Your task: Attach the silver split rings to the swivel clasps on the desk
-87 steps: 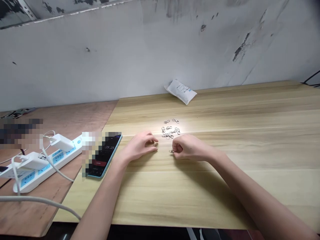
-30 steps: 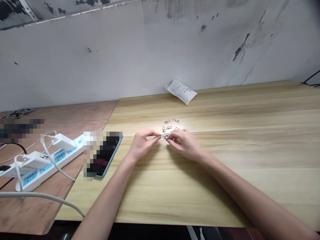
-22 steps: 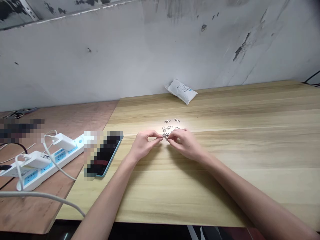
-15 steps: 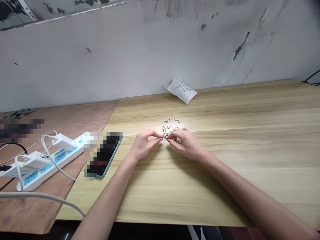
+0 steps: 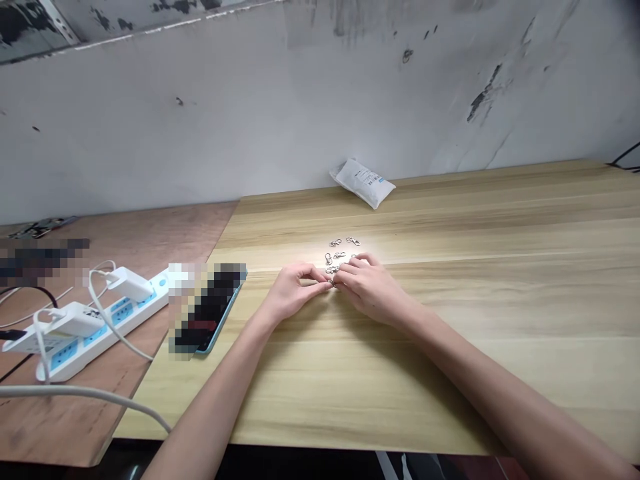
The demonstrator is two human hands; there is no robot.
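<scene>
My left hand [image 5: 295,291] and my right hand [image 5: 373,288] meet fingertip to fingertip over the tabletop. Between them they pinch a small silvery lobster clasp [image 5: 333,283], mostly covered by the fingers. Just beyond the hands lie several more metal clasps with rings. One clasp [image 5: 353,241] rests farthest back on the right, and another clasp [image 5: 335,243] is left of it. A third clasp [image 5: 328,259] sits nearer my fingers. My right hand partly hides others beneath it.
A white plastic packet [image 5: 364,182] lies at the back against the wall. To the left are a phone [image 5: 220,310] with a blurred screen and a white power strip [image 5: 120,317] with chargers and cables. The wooden tabletop [image 5: 500,280] stretches to the right.
Both hands have shifted slightly toward me and closed in on each other, the left moving a little right. The fingertips now touch around the clasp. Loose clasps lie as before.
</scene>
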